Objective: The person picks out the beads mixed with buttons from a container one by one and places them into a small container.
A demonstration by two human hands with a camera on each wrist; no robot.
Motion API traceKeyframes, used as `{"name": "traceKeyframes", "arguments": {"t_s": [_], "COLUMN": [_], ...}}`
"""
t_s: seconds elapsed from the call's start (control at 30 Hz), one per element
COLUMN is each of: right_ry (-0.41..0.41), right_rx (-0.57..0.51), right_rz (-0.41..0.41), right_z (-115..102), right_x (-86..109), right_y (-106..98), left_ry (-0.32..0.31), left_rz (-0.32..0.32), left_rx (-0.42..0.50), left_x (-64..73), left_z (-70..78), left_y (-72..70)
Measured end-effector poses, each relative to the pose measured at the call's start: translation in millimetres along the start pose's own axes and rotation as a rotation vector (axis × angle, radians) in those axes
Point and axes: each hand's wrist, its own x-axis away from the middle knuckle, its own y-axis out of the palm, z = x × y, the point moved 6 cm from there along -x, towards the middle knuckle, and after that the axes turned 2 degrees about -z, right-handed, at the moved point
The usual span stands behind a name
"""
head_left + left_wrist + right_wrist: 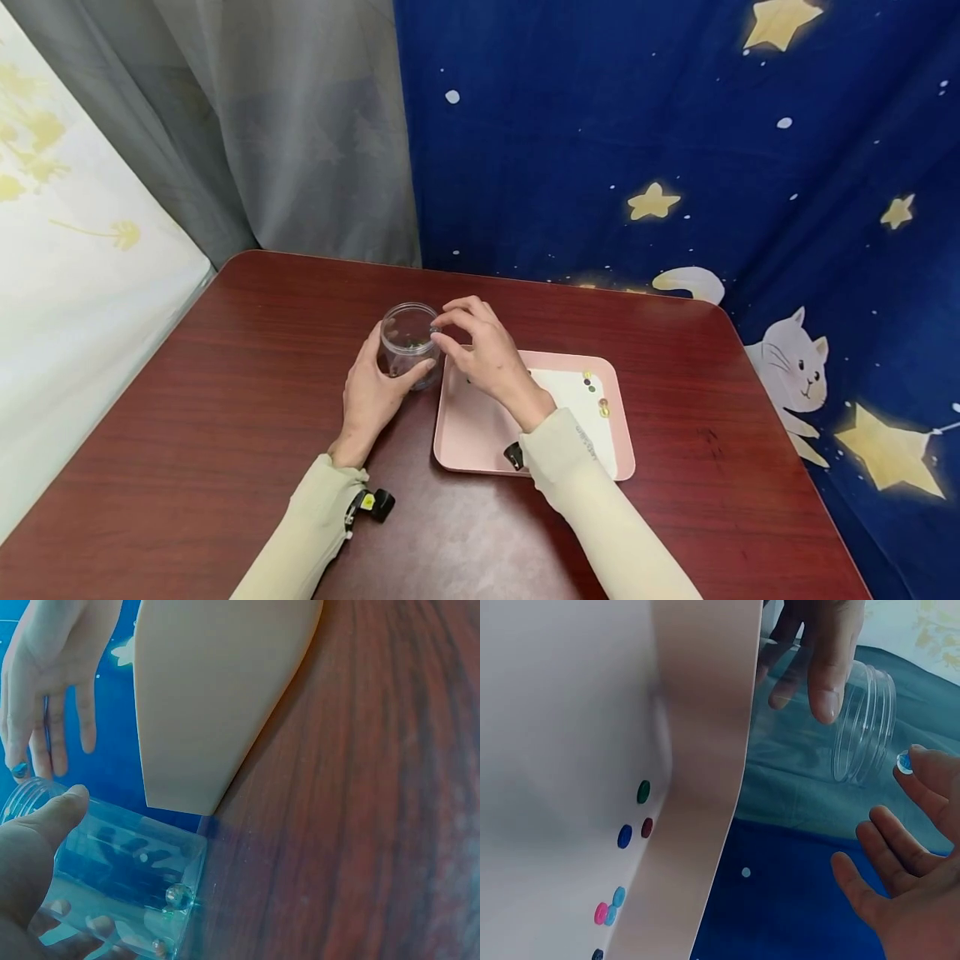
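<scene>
A clear screw-neck plastic jar (409, 335) stands on the table, and my left hand (377, 390) grips its side with the thumb across the front. Several glass marbles (178, 896) lie at the bottom of the jar in the left wrist view. Between thumb and forefinger, my right hand (487, 357) pinches a small clear-and-blue glass marble (904, 762). The marble is right by the jar's rim; the right wrist view shows it just outside the mouth. The other fingers of that hand are spread away from it.
Close to the jar's right sits a pink tray (471, 454) with a white area inside. Small coloured round pieces like buttons (643, 792) and yellowish marbles (604, 407) lie in it, partly hidden under my right arm. Curtains (525, 150) hang behind the brown table (225, 450).
</scene>
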Motion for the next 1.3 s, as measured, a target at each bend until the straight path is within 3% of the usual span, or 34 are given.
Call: {"name": "traceKeyframes", "arguments": {"t_s": [1.3], "right_ry": [-0.008], "right_rx": [0.018], "right_rz": [-0.037], "right_z": [-3], "right_x": [-2.3], "right_y": [9], "left_ry": [-0.004], "left_rz": [-0.003], "left_rx": [0.003], "left_x": [0.5], "left_z": [2.8], "left_y": [-2.2]}}
